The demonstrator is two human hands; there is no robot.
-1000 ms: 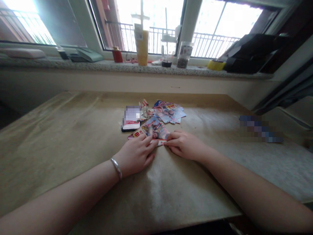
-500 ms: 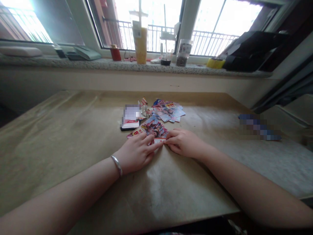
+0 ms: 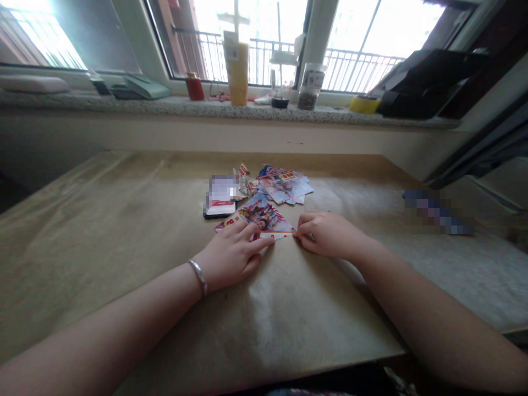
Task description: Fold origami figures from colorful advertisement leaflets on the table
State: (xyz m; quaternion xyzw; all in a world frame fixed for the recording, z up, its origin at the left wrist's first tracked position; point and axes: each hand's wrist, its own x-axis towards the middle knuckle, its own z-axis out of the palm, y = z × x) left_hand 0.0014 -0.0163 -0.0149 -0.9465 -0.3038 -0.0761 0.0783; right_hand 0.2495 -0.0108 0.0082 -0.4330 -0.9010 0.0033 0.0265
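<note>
My left hand (image 3: 233,256) lies flat, fingers spread, pinning the printed sheet (image 3: 259,219) to the desk (image 3: 124,231). My right hand (image 3: 328,235) pinches the sheet's near right corner along the folded edge. Risk: if the flat hand slackens, the sheet may slide and the crease run crooked; glossy paper looks slippery. Count: one sheet in hand, one loose pile of sheets (image 3: 284,186) behind, one folded paper piece (image 3: 244,180), one phone (image 3: 220,199), one bracelet (image 3: 198,276).

hands (image 3: 280,245) pressing flyer (image 3: 259,217) (colourful), table (image 3: 124,231)
</note>
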